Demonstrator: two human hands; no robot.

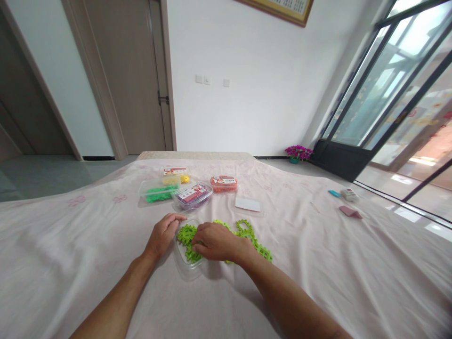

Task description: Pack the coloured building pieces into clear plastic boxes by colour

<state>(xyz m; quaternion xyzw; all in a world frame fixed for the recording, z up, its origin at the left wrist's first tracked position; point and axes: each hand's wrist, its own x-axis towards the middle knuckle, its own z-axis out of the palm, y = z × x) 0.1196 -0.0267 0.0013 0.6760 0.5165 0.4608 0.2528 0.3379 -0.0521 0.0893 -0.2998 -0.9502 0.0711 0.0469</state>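
Observation:
A clear plastic box (181, 258) in front of me holds lime-green interlocking building pieces (187, 234). My left hand (164, 234) grips the box's far left rim, fingers bent together over the edge. Over the right side of the box is my right hand (216, 241), its fingers curled down onto the green pieces inside; the fingertips are partly hidden. To the right of the box, joined lime-green pieces (247, 231) lie on the cloth, partly covered by my right hand and forearm.
Behind sit boxes of green pieces (160, 193), purple pieces (193, 195), orange pieces (224, 184) and yellow pieces (175, 176). A clear lid with a white label (247, 204) lies nearby. Farther right are a pink item (351, 212), a whitish packet (349, 195) and a blue item (334, 193) on the wrinkled cloth (318, 282).

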